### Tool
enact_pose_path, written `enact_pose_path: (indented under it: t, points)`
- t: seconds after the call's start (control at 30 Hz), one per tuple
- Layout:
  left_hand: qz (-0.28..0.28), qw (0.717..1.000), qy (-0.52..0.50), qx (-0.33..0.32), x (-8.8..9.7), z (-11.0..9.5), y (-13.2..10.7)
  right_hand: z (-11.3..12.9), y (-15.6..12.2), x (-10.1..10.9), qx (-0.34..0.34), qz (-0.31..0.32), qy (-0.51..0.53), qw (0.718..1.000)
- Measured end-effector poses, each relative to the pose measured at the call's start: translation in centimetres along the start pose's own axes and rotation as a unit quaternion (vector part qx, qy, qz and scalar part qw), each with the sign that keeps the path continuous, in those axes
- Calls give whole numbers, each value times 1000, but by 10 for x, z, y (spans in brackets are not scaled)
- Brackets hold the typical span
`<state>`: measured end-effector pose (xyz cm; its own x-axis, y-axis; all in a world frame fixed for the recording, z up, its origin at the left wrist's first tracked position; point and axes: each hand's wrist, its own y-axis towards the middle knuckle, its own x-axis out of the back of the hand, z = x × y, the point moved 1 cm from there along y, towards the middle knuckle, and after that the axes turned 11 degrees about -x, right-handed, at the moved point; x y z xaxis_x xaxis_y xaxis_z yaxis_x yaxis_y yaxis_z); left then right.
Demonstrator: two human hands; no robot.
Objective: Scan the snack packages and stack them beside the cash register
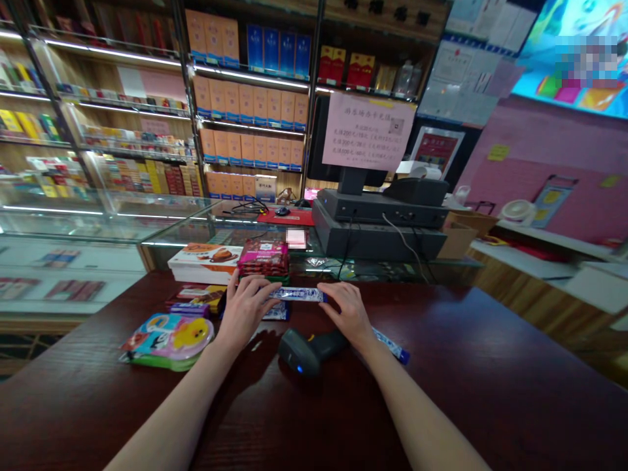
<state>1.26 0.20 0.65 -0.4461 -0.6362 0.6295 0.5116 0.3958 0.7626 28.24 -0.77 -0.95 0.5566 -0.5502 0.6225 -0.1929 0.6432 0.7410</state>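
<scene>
My left hand (pixel 248 309) and my right hand (pixel 347 314) pinch opposite ends of a blue-and-white stick packet (pixel 297 295), level above the counter. A black handheld barcode scanner (pixel 309 350) lies on its side just below my right hand, with a blue light glowing. Beyond the packet's right end, a similar blue-and-white packet (pixel 391 345) lies near my right wrist. Close to my left hand are a stack of maroon wrapped bars (pixel 263 257), a white food box (pixel 205 261), a purple packet (pixel 189 309) and a colourful cartoon-duck bag (pixel 167 340).
The items rest on a dark red-brown wooden counter (pixel 490 392). Behind it stand a glass display case (pixel 167 216), a black till terminal (pixel 380 222) with trailing cables, and a cardboard box (pixel 458 237). Shelves of boxed goods (pixel 250 104) fill the back wall.
</scene>
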Motion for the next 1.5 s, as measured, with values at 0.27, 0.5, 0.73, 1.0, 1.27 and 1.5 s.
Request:
enact_pose_path:
  t: [0.27, 0.5, 0.73, 1.0, 1.27, 1.5]
  points:
    - [16, 999, -38, 17, 3, -1, 0, 3, -3, -1, -36, 0, 62, 997]
    - [0, 995, -86, 45, -6, 2, -4, 8, -3, -5, -190, 3, 157, 969]
    - [-3, 997, -69, 36, -7, 3, -6, 7, -1, -11, -339, 33, 346, 874]
    - [6, 999, -31, 18, -5, -1, -4, 6, 2, -18, -382, 33, 434, 815]
    - [2, 1000, -16, 7, -1, -4, -2, 9, 1, -22, -390, 55, 451, 801]
    - [26, 1000, -7, -9, -2, -4, -2, 10, 1, -22, -388, 64, 453, 800]
